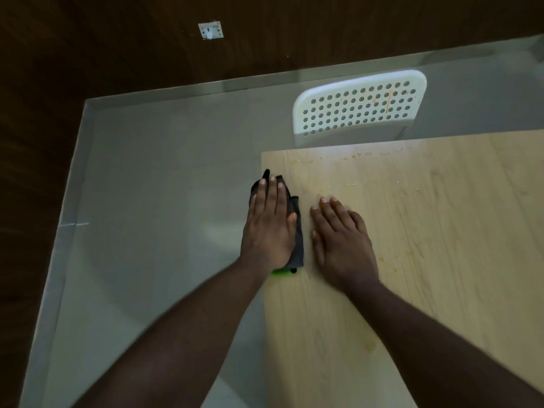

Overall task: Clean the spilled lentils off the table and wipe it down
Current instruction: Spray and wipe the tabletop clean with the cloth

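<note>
The light wooden table (412,260) fills the lower right of the frame, its left edge running down the middle. On that left edge lies the dark grey cloth (298,231), partly overhanging it, with the left hand (269,228) flat on top. Just right of the cloth, the right hand (341,242) rests flat on the tabletop. Behind the table's far edge, upper right of centre, stands the white perforated plastic chair (359,107). A white wall socket (210,30) sits at upper left.

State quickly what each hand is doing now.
Left hand: open, pressing the dark grey cloth.
Right hand: open, flat on the light wooden table.
</note>
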